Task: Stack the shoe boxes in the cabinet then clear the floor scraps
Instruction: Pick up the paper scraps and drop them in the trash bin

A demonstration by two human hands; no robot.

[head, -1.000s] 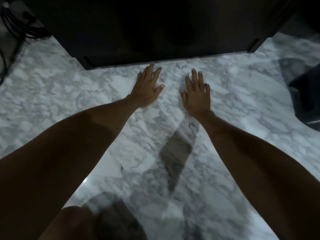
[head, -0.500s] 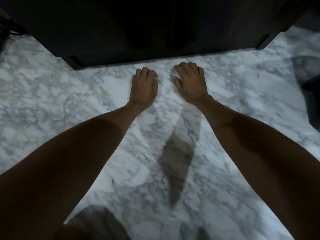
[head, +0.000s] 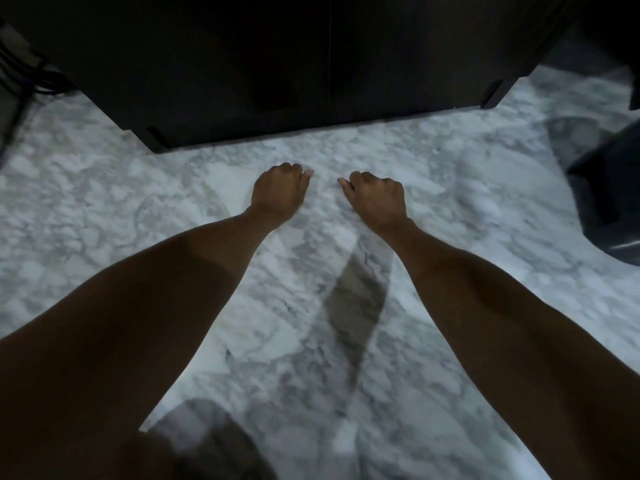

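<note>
Both my hands hover low over the white marble floor (head: 467, 174), just in front of the dark cabinet (head: 311, 81), whose doors look closed. My left hand (head: 277, 192) is curled into a fist with the knuckles up, and nothing shows inside it. My right hand (head: 377, 199) is curled too, thumb pointing left towards the other hand. The small white scrap that lay here is not visible on the floor and seems to be inside the right fist. No shoe boxes are in view.
A dark bin-like object (head: 613, 188) stands on the floor at the right edge. Black cables (head: 31, 77) hang at the far left beside the cabinet. My knee (head: 194, 445) is at the bottom of the view.
Both hands went from flat with spread fingers to curled fists and drew back from the cabinet's base. The white scrap seen between them one second ago no longer shows.
</note>
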